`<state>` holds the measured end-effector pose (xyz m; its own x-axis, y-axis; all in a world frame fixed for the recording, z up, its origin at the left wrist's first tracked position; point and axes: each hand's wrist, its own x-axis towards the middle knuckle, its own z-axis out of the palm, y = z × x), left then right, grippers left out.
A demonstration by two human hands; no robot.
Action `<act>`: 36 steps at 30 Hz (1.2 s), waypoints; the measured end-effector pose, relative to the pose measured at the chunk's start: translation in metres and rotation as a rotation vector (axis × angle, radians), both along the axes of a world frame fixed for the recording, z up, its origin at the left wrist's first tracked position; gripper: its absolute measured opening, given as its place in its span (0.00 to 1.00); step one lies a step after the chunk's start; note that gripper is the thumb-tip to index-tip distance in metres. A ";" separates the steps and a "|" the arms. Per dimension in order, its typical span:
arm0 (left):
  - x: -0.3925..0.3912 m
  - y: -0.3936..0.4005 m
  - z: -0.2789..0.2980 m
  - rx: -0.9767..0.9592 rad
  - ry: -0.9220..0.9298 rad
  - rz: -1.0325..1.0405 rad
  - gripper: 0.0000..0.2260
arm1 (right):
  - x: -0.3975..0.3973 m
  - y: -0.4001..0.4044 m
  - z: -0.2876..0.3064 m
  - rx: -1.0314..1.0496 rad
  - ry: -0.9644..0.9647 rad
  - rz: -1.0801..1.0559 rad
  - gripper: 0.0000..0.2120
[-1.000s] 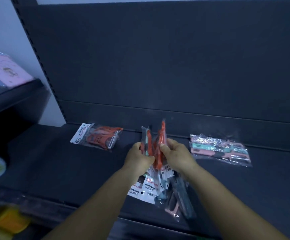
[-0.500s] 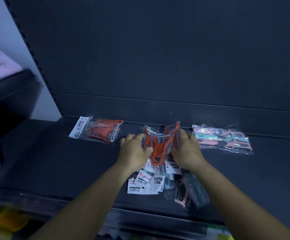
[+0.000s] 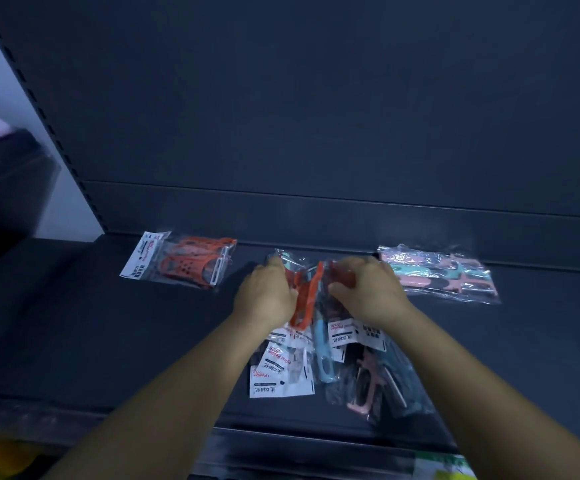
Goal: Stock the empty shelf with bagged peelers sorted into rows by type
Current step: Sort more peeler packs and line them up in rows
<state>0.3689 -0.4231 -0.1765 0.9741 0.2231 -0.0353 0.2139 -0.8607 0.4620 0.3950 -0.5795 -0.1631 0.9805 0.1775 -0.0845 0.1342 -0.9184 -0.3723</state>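
At mid-shelf, the left hand (image 3: 264, 296) and right hand (image 3: 368, 292) both grip bagged orange peelers (image 3: 304, 299) atop a mixed pile of bagged peelers (image 3: 333, 362) reaching the shelf (image 3: 74, 323) front edge. Near the back edge lie an orange peeler stack (image 3: 184, 261) leftward and pink-and-teal peelers (image 3: 440, 275) rightward.
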 end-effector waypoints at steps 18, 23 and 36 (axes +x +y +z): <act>0.006 -0.007 0.006 -0.227 0.200 0.162 0.11 | 0.053 -0.011 -0.002 -0.109 0.216 0.132 0.34; 0.005 -0.012 0.012 -0.258 0.216 0.212 0.11 | 0.059 -0.015 -0.001 0.052 0.176 0.107 0.17; -0.007 0.044 0.043 -0.511 0.138 0.180 0.08 | 0.059 0.013 0.022 0.746 0.146 -0.022 0.12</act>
<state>0.3617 -0.3795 -0.1334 0.9009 0.3068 -0.3070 0.4248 -0.4786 0.7684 0.4538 -0.5666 -0.1414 0.9725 0.2189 -0.0794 0.0200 -0.4180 -0.9082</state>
